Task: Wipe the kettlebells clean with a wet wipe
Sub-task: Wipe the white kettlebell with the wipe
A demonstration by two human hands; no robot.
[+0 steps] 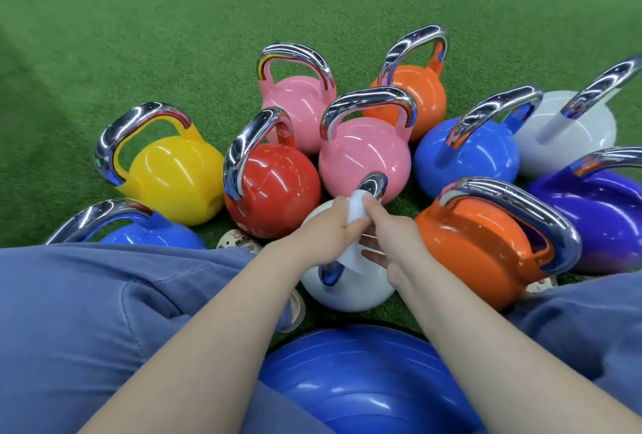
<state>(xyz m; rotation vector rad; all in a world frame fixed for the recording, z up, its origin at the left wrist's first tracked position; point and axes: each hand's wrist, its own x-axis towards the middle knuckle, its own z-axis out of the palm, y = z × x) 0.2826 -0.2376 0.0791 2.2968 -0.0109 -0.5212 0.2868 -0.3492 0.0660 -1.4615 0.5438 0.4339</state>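
Both hands hold the wet wipe (pixel 357 213) on the white kettlebell (pixel 347 291) handle: left hand (pixel 330 225) wraps it, right hand (pixel 392 235) pinches it. A red kettlebell (pixel 274 187) sits just behind.

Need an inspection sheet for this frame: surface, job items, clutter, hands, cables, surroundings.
Surface: green turf, kettlebells standing on it.
Job's things: white kettlebell nearest the person, a wet wipe wrapped over its chrome handle. Around it: yellow kettlebell, red kettlebell, two pink, two orange, two blue, one purple, one more white.
Clutter: small round printed object beside the red kettlebell; what it is cannot be told.
Hands: left hand and right hand both grip the wipe on the handle.
Cables: nothing seen.
Surroundings: blue exercise ball between the person's knees; blue trousers.
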